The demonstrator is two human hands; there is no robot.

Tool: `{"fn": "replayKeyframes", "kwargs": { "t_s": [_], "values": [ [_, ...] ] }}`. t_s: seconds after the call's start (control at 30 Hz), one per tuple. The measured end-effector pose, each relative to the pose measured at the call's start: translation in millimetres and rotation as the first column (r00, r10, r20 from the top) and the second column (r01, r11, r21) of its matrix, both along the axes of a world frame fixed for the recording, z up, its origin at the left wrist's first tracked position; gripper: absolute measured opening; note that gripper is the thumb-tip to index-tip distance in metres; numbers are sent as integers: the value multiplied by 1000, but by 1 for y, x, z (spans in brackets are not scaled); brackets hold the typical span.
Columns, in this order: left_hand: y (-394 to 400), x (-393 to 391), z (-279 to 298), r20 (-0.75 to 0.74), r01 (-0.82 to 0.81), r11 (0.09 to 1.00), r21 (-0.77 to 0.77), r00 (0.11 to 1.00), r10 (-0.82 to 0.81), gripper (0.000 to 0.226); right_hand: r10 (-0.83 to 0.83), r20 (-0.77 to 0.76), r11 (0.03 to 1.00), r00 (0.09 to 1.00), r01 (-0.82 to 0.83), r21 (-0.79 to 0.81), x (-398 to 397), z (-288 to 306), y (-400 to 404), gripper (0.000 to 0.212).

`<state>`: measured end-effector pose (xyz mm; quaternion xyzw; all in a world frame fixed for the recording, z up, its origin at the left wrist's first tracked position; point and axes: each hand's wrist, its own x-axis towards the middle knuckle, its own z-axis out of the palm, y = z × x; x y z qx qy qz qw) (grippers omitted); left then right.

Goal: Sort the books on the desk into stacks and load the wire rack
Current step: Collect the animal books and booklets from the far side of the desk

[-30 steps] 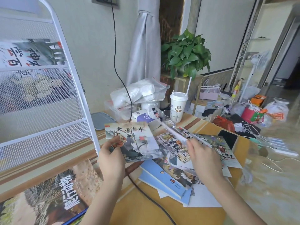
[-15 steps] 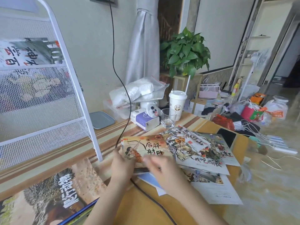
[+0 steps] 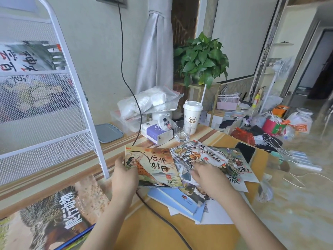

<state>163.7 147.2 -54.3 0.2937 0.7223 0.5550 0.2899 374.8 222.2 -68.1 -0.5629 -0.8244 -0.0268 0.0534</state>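
Note:
My left hand (image 3: 124,175) grips the left edge of a thin stack of picture books, topped by one with an archer cover (image 3: 155,166), held just above the desk. To its right, my right hand (image 3: 207,175) reaches onto a loose pile of picture books (image 3: 201,154), its fingers resting at their near edge. Blue books (image 3: 176,201) lie under both piles. The white wire rack (image 3: 81,87) stands at the left with a picture book (image 3: 27,56) on its upper shelf. A large porcupine book (image 3: 54,213) lies flat at the lower left.
A black cable (image 3: 162,219) runs down from the wall and across the desk under the books. Behind the piles stand a glass (image 3: 182,130), a paper cup (image 3: 191,114) and a tissue box (image 3: 156,134). A phone (image 3: 245,152) lies at the right edge.
A second ago the stack showed a different cover; the archer book now lies on top. My right hand left the archer book and moved right onto the loose pile.

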Motion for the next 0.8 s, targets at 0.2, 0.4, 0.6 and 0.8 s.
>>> {"fn": "replayKeyframes", "kwargs": {
  "t_s": [0.2,0.4,0.6,0.8],
  "values": [
    [6,-7,-5,116,55,997,-45,992,-50,39,-155,-362,908,919,277,315,18,-2,-12,11],
    [6,-10,-6,183,88,993,-81,980,-72,23,189,-676,837,712,243,490,27,-16,-33,3],
    [2,-13,1,341,203,968,-146,929,-143,34,317,-717,942,621,-291,164,18,-32,-56,13],
    [0,-10,-3,164,233,961,-150,964,-208,52,220,-756,936,616,-352,-14,20,-29,-53,22]
  ]
}}
